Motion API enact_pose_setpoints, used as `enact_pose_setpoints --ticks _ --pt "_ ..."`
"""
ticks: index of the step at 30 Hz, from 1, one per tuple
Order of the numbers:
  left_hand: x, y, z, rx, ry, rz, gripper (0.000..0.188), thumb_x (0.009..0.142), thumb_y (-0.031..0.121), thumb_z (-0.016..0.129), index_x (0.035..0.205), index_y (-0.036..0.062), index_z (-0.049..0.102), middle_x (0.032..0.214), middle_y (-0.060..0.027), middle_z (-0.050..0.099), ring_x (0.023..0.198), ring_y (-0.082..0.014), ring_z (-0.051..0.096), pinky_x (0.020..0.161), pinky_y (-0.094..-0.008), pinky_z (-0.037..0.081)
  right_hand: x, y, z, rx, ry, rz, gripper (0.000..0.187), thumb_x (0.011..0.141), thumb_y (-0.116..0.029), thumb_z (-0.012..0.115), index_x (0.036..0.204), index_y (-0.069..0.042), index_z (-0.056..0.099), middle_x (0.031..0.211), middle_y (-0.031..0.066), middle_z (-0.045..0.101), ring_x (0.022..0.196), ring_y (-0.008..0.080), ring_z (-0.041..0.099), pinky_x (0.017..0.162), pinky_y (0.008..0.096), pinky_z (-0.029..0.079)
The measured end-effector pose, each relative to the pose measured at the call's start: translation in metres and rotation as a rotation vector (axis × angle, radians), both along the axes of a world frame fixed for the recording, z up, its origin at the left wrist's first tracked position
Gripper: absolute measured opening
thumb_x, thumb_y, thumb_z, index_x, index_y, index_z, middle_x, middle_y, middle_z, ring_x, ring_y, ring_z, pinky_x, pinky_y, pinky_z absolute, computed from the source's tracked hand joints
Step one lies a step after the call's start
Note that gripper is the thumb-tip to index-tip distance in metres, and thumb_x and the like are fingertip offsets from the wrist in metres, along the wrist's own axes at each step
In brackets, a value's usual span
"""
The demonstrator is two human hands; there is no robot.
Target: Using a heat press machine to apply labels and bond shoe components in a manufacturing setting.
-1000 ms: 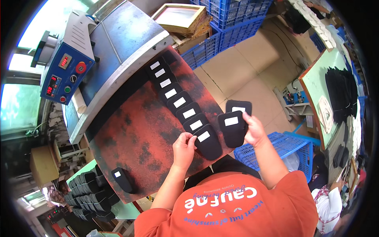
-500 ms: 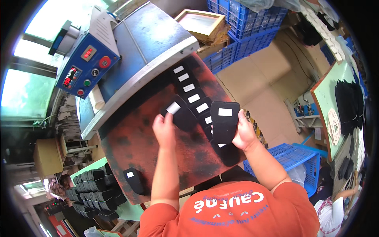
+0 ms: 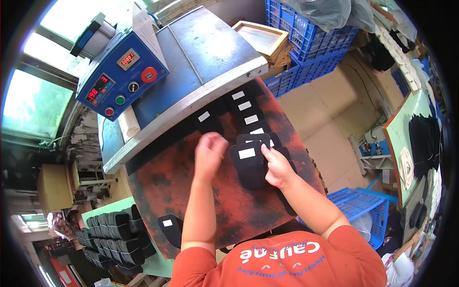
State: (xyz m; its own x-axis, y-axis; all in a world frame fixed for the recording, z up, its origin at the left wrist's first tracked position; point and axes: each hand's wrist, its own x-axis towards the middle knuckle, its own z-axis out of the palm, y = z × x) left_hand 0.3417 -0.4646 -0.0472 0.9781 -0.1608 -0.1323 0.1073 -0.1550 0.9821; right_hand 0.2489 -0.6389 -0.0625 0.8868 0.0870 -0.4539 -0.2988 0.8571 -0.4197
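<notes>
Right grip [image 3: 278, 168] clamped on black pieces [image 3: 249, 170]; left grip [image 3: 211, 152] blurred, cannot tell state.

Blotchy red tabletop [image 3: 244, 215] is just carrying black pads [image 3: 251, 119] in a row, a loner pad [image 3: 206, 124] left of them, plus a corner pad [image 3: 170, 232].

Daylight is being let in through windows [image 3: 40, 105] at left; beige floor [image 3: 334, 95] is being partly covered by blue crates [image 3: 313, 43].
</notes>
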Motion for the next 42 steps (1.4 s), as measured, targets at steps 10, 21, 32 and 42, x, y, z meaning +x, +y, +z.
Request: enact_pose_setpoints --ticks 10,21,32,42 --pt "0.049 0.064 -0.045 0.575 -0.423 0.317 0.027 0.079 0.006 0.065 0.102 -0.0050 0.056 0.082 -0.0072 0.061 0.067 -0.0109 0.054 0.061 -0.0261 0.046 0.008 0.026 0.012 -0.140 0.026 0.052 0.029 0.094 -0.021 0.047 0.115 -0.001 0.051 0.108 0.0065 0.059 0.101 0.0163 0.055 0.088 0.0296 0.044" --pt "-0.008 0.034 -0.021 0.049 -0.011 0.298 0.033 0.078 0.006 0.065 0.107 -0.0052 0.056 0.068 -0.0015 0.055 0.057 -0.0066 0.049 0.052 -0.0209 0.043 -0.003 0.031 0.026 -0.353 0.051 0.323 0.057 0.091 -0.026 0.052 0.136 -0.005 0.024 0.130 0.0124 0.036 0.107 0.0234 0.051 0.082 0.0426 0.048" --pt "-0.086 0.107 0.024 0.884 -0.668 0.575 0.046 0.074 0.010 0.070 0.114 -0.0027 0.053 0.107 -0.0148 0.052 0.091 -0.0253 0.055 0.078 -0.0338 0.047 -0.065 0.040 0.037 -0.304 -0.055 0.647 0.038 0.090 -0.018 0.053 0.126 -0.007 0.042 0.118 0.0082 0.049 0.101 0.0164 0.053 0.081 0.0308 0.047" --pt "-0.212 0.205 0.014 0.821 0.194 0.628 0.089 0.054 0.018 0.083 0.129 -0.0005 0.038 0.112 -0.0205 0.056 0.105 -0.0303 0.055 0.091 -0.0378 0.043 -0.079 0.082 0.025 -0.337 -0.072 0.936 0.030 0.091 -0.018 0.052 0.117 -0.004 0.049 0.110 0.0077 0.053 0.096 0.0149 0.055 0.081 0.0294 0.047"
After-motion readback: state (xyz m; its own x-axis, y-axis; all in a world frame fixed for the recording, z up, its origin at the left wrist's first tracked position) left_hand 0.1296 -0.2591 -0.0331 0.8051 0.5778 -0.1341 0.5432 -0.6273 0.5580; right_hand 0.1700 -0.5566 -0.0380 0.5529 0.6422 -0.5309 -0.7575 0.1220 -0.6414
